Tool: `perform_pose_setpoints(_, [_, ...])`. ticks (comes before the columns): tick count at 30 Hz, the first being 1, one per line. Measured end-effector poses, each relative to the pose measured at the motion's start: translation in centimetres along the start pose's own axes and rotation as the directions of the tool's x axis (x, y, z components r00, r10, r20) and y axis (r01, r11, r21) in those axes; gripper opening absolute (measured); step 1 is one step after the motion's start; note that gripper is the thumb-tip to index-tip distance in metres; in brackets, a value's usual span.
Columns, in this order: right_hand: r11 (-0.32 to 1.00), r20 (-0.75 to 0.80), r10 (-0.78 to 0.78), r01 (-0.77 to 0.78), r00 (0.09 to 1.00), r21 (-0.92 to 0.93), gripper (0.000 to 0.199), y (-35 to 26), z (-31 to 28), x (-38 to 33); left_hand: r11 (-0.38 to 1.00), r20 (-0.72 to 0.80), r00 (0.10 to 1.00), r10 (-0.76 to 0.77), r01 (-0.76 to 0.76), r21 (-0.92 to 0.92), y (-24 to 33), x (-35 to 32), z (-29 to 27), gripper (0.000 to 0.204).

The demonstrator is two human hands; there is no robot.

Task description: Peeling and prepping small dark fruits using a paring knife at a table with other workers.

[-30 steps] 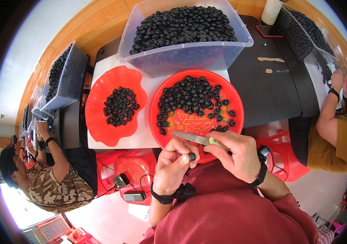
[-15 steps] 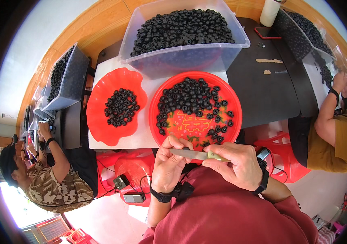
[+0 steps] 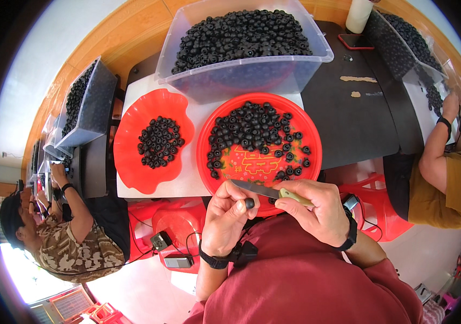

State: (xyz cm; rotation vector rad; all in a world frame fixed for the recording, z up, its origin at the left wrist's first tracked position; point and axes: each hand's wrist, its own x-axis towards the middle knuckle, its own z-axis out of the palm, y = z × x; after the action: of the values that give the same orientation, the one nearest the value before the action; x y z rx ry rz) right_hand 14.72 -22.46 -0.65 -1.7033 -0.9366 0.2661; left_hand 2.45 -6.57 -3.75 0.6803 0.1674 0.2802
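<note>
My left hand pinches a small black bead-like round piece between thumb and fingers. In my right hand is a knife with a pale green handle, its blade pointing left above the pinched piece and apart from it. Both hands are at the near rim of a round red tray. Many black bead-like pieces lie in that tray, some showing a hole. On its left, a red scalloped dish holds a smaller heap of such pieces.
A clear plastic bin full of black pieces stands behind the tray. A phone and a white bottle are at the far right. Co-workers sit at left and right, beside further bins. Red stools stand below the table edge.
The knife blade has lifted off the pinched black piece and tilted, its tip now farther from me. The left hand has turned slightly, bringing the piece into fuller view.
</note>
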Motion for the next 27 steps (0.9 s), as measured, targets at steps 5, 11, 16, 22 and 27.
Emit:
perform_pose_setpoints(5, [0.977,0.16,0.11,-0.136,0.981,0.164,0.034,-0.9,0.2,0.7,0.998,-0.021,0.999,-0.044,0.045,0.049,-0.4,0.2,0.6,0.017])
perform_pose_setpoints(11, [0.903,0.243,0.233,-0.302,0.942,0.306,0.019,-0.6,0.2,0.9,0.988,0.005,0.994,-0.113,0.112,0.11,0.0,-0.5,1.5,0.022])
perform_pose_setpoints(16, [0.936,0.168,0.232,-0.267,0.958,0.228,0.012,-0.1,-0.5,1.1,0.89,-0.136,0.962,0.235,-0.156,0.429,4.3,-0.8,2.4,0.012])
perform_pose_setpoints(22, [0.947,0.144,0.232,-0.258,0.962,0.191,0.012,-0.1,-0.7,0.9,0.431,-0.221,0.573,0.789,-0.26,0.864,8.2,1.1,2.5,0.029])
perform_pose_setpoints(27, [0.946,0.144,0.254,-0.277,0.956,0.17,0.012,-0.1,-1.0,0.7,-0.348,0.16,0.89,0.427,-0.001,0.937,5.1,0.2,1.5,0.028])
